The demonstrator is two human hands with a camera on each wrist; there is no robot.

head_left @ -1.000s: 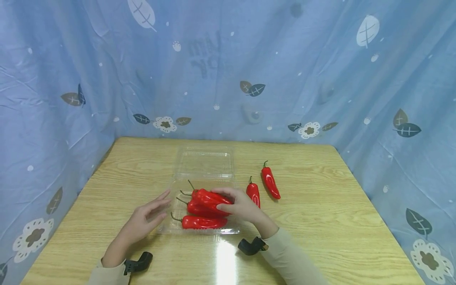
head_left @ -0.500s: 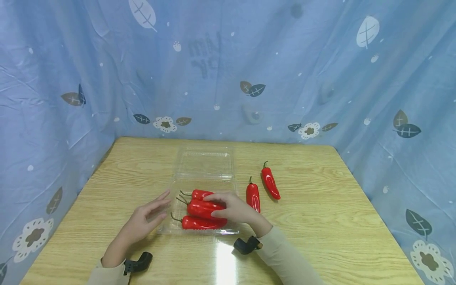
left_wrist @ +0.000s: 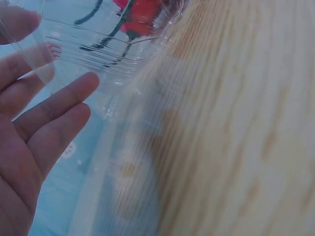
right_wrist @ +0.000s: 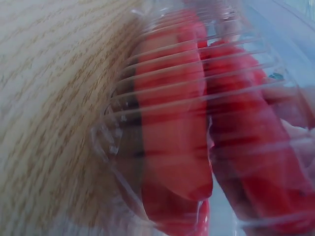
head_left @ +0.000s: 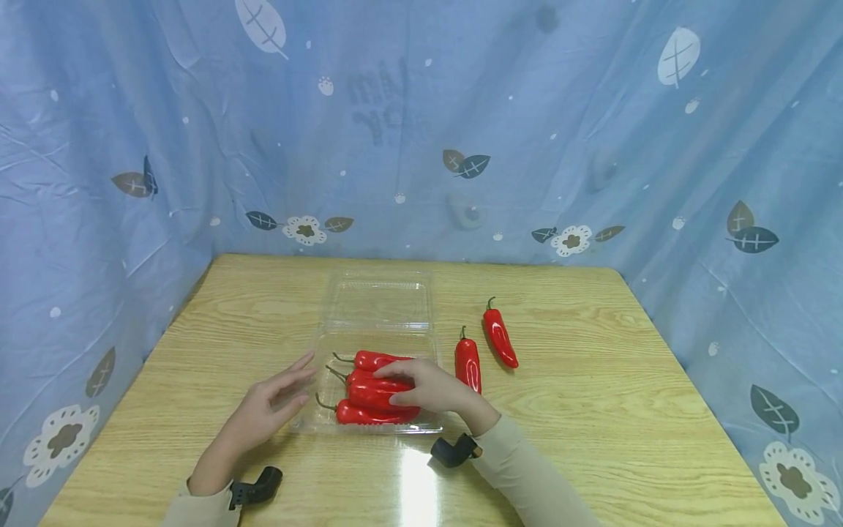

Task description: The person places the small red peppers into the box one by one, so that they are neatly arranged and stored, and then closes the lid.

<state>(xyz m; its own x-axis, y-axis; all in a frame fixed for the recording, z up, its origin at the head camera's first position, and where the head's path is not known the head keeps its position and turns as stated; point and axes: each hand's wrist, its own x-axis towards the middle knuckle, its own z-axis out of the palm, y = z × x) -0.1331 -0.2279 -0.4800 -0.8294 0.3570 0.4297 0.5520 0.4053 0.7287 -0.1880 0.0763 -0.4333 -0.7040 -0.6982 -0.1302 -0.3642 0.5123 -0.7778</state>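
Several glossy red chili peppers with dark green stems lie side by side in a clear plastic clamshell box (head_left: 303,421), stems to the left. My right hand (head_left: 428,386) reaches in from the right and grips one red chili pepper (head_left: 372,395) in the middle of the row, thumb on its near side, fingers over its far side. In the right wrist view, red chili peppers (right_wrist: 172,118) show through the ribbed plastic wall. My left hand (head_left: 266,406) stays beside the box's left wall, its fingers spread and holding nothing; the left wrist view shows the fingers (left_wrist: 59,105) close to the plastic.
The box's clear lid (head_left: 378,300) lies folded back behind it. To the right, two more red chili peppers, a nearer one (head_left: 467,362) and a farther one (head_left: 500,338), rest on the wooden table (head_left: 593,410). A blue patterned curtain (head_left: 421,110) surrounds the table's back and sides.
My right hand has lowered the red chili pepper from above the others, leftward and toward me, into the middle of the row. The left hand has stayed in place.
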